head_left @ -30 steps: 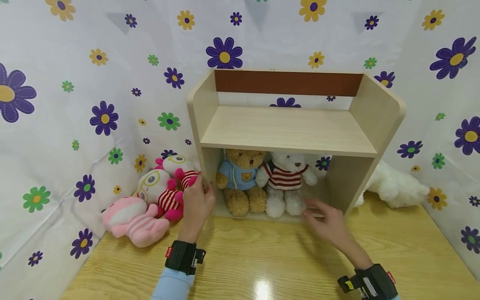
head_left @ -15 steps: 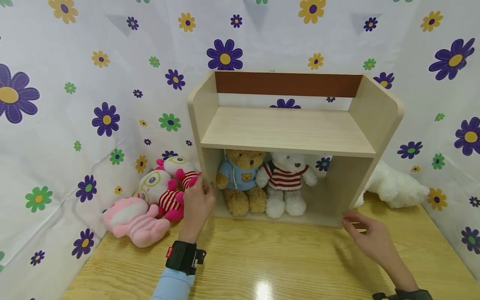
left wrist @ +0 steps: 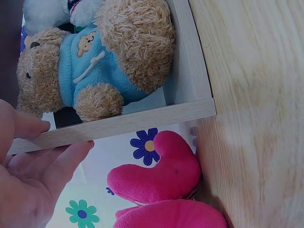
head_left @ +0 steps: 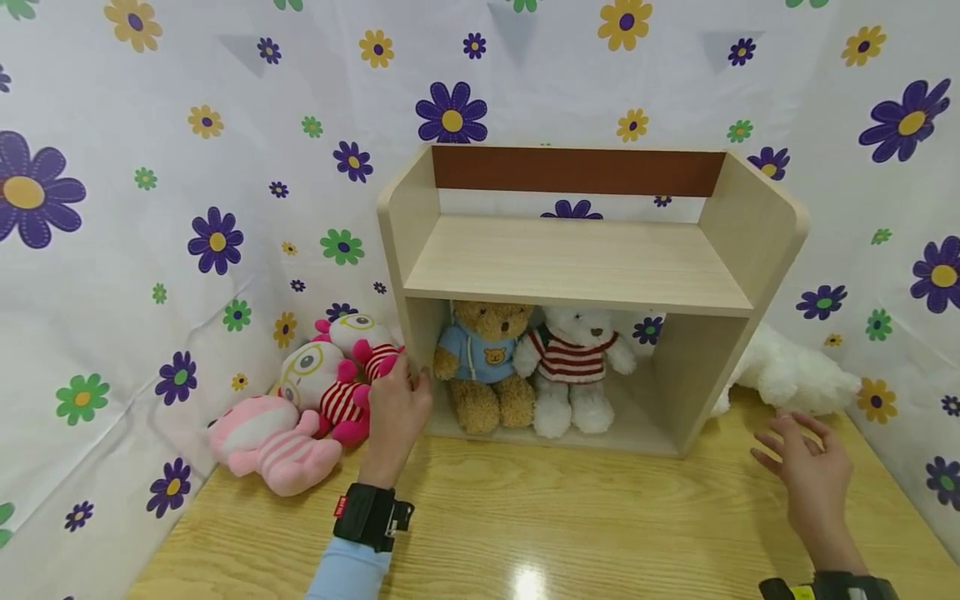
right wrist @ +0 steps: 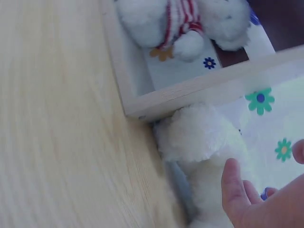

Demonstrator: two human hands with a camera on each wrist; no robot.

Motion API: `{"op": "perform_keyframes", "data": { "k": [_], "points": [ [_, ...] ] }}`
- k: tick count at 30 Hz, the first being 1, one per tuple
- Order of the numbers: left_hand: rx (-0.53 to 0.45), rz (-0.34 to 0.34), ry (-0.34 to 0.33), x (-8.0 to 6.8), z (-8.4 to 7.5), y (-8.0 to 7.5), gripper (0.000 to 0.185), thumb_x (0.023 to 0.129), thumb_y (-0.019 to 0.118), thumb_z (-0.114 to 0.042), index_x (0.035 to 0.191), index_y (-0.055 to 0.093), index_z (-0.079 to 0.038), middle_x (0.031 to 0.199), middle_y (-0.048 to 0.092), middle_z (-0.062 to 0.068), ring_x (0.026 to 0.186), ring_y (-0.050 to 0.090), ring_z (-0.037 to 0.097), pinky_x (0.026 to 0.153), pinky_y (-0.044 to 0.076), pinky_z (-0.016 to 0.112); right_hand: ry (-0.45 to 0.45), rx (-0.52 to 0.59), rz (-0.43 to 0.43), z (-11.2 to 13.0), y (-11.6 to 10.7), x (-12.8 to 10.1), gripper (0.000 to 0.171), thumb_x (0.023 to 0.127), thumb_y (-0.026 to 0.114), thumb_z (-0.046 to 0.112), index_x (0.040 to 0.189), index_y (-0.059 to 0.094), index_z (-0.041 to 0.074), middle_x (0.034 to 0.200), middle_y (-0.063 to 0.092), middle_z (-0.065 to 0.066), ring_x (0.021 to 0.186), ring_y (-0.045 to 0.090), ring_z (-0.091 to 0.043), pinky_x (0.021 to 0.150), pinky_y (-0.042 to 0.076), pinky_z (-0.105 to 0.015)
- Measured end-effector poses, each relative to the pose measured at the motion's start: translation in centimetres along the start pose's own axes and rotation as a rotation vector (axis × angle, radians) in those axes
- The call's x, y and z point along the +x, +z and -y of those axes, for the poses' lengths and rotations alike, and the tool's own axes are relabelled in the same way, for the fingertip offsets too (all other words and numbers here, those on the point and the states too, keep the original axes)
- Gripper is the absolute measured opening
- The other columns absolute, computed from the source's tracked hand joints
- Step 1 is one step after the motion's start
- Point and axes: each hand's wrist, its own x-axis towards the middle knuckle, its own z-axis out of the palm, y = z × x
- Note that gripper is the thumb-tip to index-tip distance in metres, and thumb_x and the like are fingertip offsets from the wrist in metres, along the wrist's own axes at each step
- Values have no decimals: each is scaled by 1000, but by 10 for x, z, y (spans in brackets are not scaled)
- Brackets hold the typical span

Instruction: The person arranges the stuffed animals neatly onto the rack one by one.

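Observation:
My left hand [head_left: 397, 421] pinches the left side panel of a pale wooden shelf [head_left: 577, 260]. In the left wrist view its thumb lies inside the panel [left wrist: 118, 124] and its fingers outside. A brown teddy bear [head_left: 483, 362] in a blue hoodie sits in the lower compartment. Beside it is a white teddy bear [head_left: 573, 358] in a red-striped sweater. To the shelf's right, my right hand [head_left: 816, 475] holds nothing, fingers spread and slightly bent. It is close to a white fluffy plush toy [head_left: 798, 375], partly hidden by the shelf; whether they touch I cannot tell.
Left of the shelf, two magenta-and-white plush toys [head_left: 311, 371] with striped bodies lean by the wall. A pink plush toy [head_left: 288, 450] lies in front of them. The wooden table [head_left: 555, 517] meets flower-patterned cloth [head_left: 150, 333] behind and at the sides.
My right hand has moved right, from beside the white bear past the shelf's lower right corner, toward the white fluffy plush. My left hand has stayed on the left panel.

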Motion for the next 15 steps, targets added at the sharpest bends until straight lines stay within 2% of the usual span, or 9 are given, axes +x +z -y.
{"op": "perform_keyframes", "data": {
  "k": [5,8,12,15],
  "points": [
    [5,-2,2,-3,1,2,18,92,68,-10,103,65,4,77,72,25,69,69,46,60,54,55,223,328,111,3,-11,16,42,99,65,36,131,39,27,89,71,4,81,76,-14,73,63,-32],
    [2,3,-2,-5,2,3,19,92,68,-10,104,65,5,80,73,25,71,70,46,61,55,55,318,458,224,2,-18,26,45,101,61,38,137,35,32,90,71,-2,85,75,-19,82,62,-34],
    [-4,3,4,-5,3,3,18,93,68,-10,103,65,5,83,74,26,73,71,46,62,56,55,349,527,328,0,-23,34,42,104,55,38,140,35,34,95,70,-5,91,74,-21,91,59,-33],
    [-5,-1,13,-5,2,3,17,93,68,-10,102,65,5,83,74,25,73,71,46,61,56,54,358,551,325,1,-21,35,35,102,59,37,134,45,30,97,70,-4,94,73,-20,92,59,-32]
  ]
}}
